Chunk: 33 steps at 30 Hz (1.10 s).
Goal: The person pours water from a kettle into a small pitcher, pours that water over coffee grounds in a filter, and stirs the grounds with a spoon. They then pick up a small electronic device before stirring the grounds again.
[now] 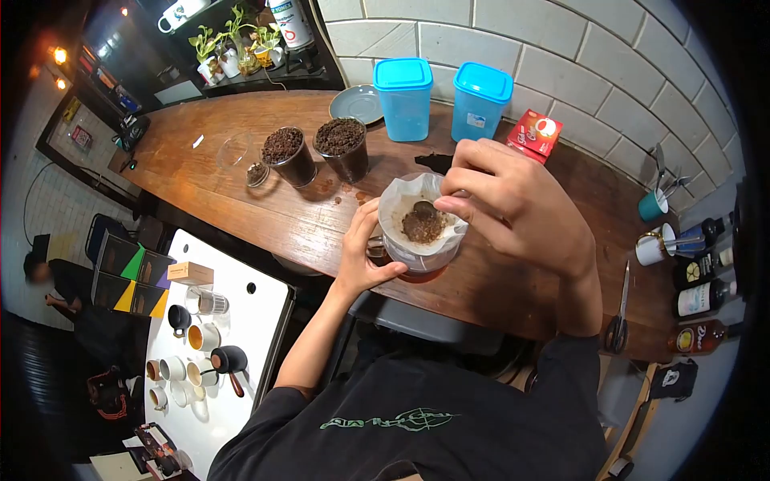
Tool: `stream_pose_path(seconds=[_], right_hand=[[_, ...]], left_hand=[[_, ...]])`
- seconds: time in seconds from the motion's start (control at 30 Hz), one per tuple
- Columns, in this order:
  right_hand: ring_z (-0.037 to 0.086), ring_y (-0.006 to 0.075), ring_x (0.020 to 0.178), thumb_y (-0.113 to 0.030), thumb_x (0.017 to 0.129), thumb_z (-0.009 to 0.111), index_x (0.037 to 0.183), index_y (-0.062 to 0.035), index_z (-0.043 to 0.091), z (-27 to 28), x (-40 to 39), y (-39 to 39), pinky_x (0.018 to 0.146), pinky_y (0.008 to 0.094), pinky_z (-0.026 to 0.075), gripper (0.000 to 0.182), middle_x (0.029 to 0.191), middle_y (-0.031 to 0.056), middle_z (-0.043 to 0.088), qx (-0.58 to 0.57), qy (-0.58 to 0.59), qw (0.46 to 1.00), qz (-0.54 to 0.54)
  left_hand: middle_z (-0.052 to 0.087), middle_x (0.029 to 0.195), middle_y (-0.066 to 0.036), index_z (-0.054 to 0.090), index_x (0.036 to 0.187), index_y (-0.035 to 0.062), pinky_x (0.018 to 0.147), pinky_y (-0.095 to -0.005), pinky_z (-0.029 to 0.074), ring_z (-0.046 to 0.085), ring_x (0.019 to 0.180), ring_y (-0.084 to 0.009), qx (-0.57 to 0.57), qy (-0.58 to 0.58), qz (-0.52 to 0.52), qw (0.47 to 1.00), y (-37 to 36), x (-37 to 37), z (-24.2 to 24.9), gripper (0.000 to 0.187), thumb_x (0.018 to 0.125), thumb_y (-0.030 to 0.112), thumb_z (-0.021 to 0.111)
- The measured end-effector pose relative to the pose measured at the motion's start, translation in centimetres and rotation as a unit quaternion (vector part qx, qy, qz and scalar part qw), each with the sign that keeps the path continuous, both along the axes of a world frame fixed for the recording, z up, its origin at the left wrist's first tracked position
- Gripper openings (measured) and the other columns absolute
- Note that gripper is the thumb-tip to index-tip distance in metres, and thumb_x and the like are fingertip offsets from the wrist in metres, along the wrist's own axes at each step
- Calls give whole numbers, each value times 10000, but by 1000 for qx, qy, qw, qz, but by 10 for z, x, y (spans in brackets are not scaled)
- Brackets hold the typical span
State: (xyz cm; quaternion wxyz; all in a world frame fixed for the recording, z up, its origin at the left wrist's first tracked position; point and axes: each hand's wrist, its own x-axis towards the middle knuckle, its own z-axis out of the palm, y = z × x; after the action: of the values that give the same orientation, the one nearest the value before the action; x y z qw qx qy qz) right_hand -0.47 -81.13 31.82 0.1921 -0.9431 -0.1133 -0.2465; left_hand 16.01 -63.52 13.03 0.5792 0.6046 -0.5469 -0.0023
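A white paper filter (394,210) with wet brown coffee grounds (423,224) sits in a clear dripper over a glass vessel of reddish-brown liquid (425,276). My left hand (362,255) is wrapped round the left side of the dripper and vessel. Above the filter's right side, my right hand (513,200) is closed in a pinch on a small spoon, whose dark bowl (424,208) rests at the grounds. Two glasses heaped with dark grounds, one (341,138) nearer and one (285,147) farther left, stand beyond my left hand.
Two blue-lidded containers (405,104) (480,104), a plate (356,105) and a red box (535,135) line the wall. Scissors (618,329), a mug (654,246) and bottles (696,298) are at right. Cups (204,337) stand on a white table; a person (76,297) is beyond.
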Motion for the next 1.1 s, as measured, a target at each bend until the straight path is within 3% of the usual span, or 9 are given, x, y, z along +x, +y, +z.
stream_pose_path(seconds=[0.23,0.3,0.7,0.93,1.1], right_hand=[[593,332,852,-140,902,643,880,12,597,-11,1,1,745,435,492,160,910,135,573,35,14,999,-19],[561,305,751,-70,864,687,830,7,591,-14,5,1,659,404,450,128,826,117,541,61,-20,998,-10],[557,235,727,-154,816,774,862,-11,638,6,-13,-2,625,345,445,202,833,92,538,96,36,995,19],[542,259,710,-121,819,746,822,-37,603,-1,-3,0,611,368,442,165,832,93,527,53,14,998,3],[540,258,670,-105,798,764,830,-20,616,8,-10,2,574,353,435,173,810,104,525,100,-8,995,-1]], left_hand=[[547,1348,-230,561,1281,-35,1060,-484,407,519,1267,-396,17,5,0,1000,1,3,-2,883,695,576,808],[551,1346,-230,567,1276,-35,1060,-487,407,518,1270,-395,10,5,-13,1000,1,3,-1,881,688,572,814],[574,1341,-203,594,1283,-24,1080,-503,402,517,1290,-393,-15,-32,-25,999,1,7,-1,879,660,540,851],[577,1345,-188,609,1265,-20,1078,-492,407,519,1289,-388,1,-33,-30,999,2,7,0,860,631,494,883],[579,1341,-190,611,1258,-23,1071,-488,410,527,1277,-387,-4,-45,-31,999,2,8,-1,862,628,499,884]])
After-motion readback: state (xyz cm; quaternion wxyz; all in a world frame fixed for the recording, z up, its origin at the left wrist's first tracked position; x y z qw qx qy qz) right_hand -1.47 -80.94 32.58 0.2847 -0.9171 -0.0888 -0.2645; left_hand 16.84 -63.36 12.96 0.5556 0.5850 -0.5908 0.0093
